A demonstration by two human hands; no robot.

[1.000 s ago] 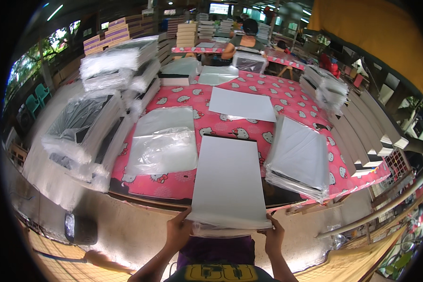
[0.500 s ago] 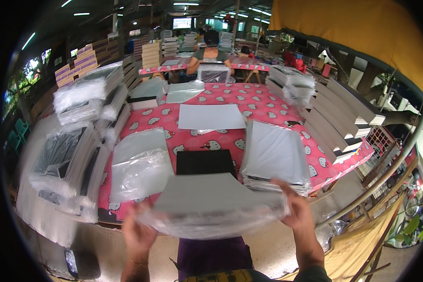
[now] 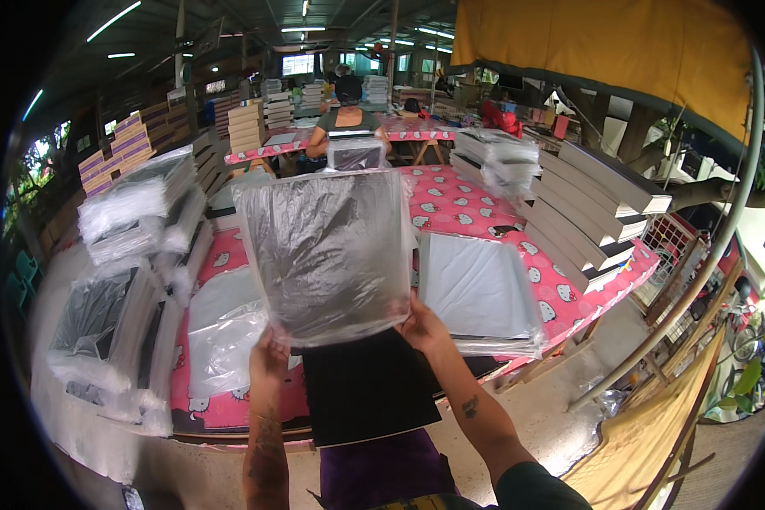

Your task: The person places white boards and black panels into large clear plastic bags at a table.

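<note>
Just above and beyond the black board [image 3: 370,387], the left hand [image 3: 269,353] and right hand [image 3: 421,325] each pinch a lower corner of the wrapped panel [image 3: 331,255], probably so the broad sheet tilts up without sagging. Right of the board lies the pale stack [image 3: 480,285], left of it the clear bag [image 3: 227,327], seemingly within reach. Under them spreads the pink cloth [image 3: 450,200]; well beyond the board, a co-worker [image 3: 346,119] is in the roofed workshop.
</note>
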